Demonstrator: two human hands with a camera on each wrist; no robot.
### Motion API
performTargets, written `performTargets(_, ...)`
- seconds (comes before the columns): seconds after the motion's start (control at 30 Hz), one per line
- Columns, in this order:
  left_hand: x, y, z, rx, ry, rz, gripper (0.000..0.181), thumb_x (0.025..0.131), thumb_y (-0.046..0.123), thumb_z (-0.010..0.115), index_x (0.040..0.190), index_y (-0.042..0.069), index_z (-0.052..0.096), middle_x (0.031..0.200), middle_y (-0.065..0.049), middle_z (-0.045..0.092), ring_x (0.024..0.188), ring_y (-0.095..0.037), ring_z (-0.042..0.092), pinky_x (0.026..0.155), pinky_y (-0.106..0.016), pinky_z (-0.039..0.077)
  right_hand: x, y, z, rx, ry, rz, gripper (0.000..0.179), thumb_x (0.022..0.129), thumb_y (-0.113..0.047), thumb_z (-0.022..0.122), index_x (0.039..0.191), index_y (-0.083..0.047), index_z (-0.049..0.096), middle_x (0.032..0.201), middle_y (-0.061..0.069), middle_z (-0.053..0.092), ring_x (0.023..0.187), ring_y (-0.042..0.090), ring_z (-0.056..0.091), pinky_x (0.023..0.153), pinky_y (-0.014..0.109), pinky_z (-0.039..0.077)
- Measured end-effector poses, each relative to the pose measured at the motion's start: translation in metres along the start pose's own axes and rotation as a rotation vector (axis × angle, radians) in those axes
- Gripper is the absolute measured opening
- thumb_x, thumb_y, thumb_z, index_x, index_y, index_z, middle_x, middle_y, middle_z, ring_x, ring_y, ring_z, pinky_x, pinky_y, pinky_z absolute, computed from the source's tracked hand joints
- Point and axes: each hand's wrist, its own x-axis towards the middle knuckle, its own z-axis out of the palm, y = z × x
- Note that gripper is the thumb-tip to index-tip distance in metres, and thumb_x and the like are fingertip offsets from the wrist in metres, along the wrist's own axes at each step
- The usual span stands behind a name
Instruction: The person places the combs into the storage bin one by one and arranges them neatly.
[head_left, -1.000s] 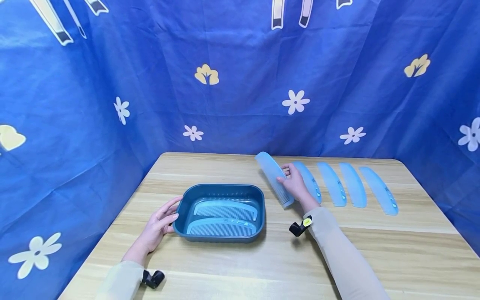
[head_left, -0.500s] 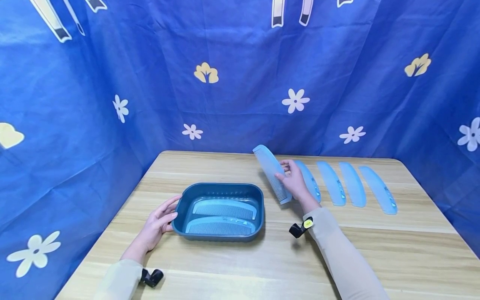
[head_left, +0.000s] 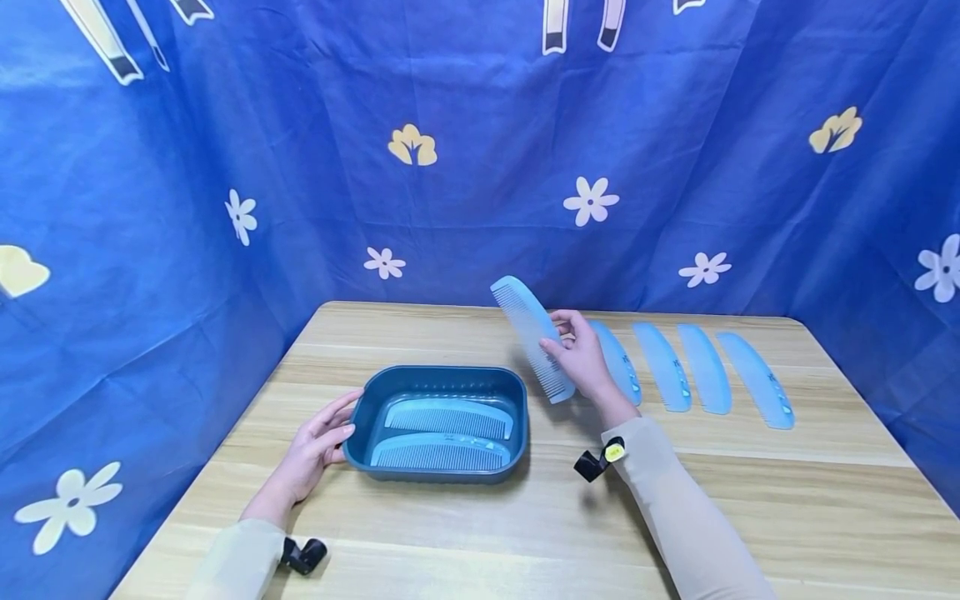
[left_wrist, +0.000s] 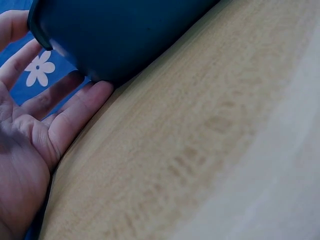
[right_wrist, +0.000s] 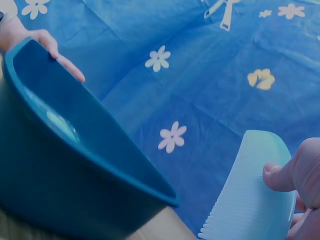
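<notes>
In the head view, my right hand (head_left: 587,354) pinches a light-blue comb (head_left: 531,329) by its spine, thumb on the near face. The comb is tilted above the table, teeth facing left, right of a dark teal basin (head_left: 435,477). Inside that basin lie two similar combs, an upper comb (head_left: 450,414) and a lower comb (head_left: 442,452), teeth towards me. My left hand (head_left: 311,446) rests against the basin's left end with fingers spread. The left wrist view shows those fingers (left_wrist: 75,112) touching its outer wall. In the right wrist view, the thumb (right_wrist: 282,176) presses the comb's face.
Several more combs stand out on the table's right side in a row, among them a comb (head_left: 664,367) and the rightmost comb (head_left: 756,379). Behind the wooden table (head_left: 600,533) hangs a blue patterned curtain (head_left: 480,208), which also encloses both sides.
My right hand has lifted the comb higher and shifted it slightly left, turning it so its teeth show more. The left hand and the basin stay in place.
</notes>
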Motion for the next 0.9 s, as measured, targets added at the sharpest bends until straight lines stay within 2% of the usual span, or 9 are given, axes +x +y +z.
performTargets(0.2,0.000,0.000,0.000,-0.008,-0.008,0.005,0.050,0.095,0.003,0.045,0.144,0.003,0.031,0.128,-0.011,0.047,0.100,-0.021,0.060,0.071,-0.037,0.054,-0.006,-0.019,0.008,0.034,-0.037,-0.017,0.040,0.082,0.002,0.067,0.119,0.002,0.051,0.097,0.022,0.055,0.067,0.020,0.054,0.060,0.021,0.047)
performTargets(0.43,0.000,-0.001,0.000,-0.004,0.001,-0.002,0.050,0.095,0.004,0.045,0.143,0.004,0.031,0.129,-0.011,0.046,0.100,-0.021,0.060,0.071,-0.036,0.054,-0.019,-0.058,0.022,0.030,-0.068,-0.057,0.039,0.081,0.008,0.064,0.117,0.009,0.050,0.095,0.024,0.053,0.069,0.022,0.053,0.060,0.020,0.045)
performTargets(0.6,0.001,-0.001,0.000,0.010,0.006,-0.006,0.050,0.095,0.005,0.045,0.144,0.004,0.032,0.129,-0.012,0.047,0.100,-0.022,0.061,0.071,-0.037,0.054,-0.024,-0.067,0.030,0.020,-0.093,-0.068,0.037,0.081,0.009,0.064,0.116,0.008,0.050,0.094,0.023,0.053,0.068,0.022,0.051,0.060,0.021,0.044)
performTargets(0.9,0.000,0.002,0.001,0.023,0.027,-0.019,0.051,0.095,0.006,0.047,0.143,0.004,0.032,0.129,-0.013,0.044,0.100,-0.021,0.060,0.071,-0.037,0.054,-0.032,-0.077,0.046,0.027,-0.186,-0.120,0.034,0.081,0.009,0.064,0.113,0.007,0.051,0.093,0.024,0.053,0.067,0.024,0.049,0.060,0.022,0.043)
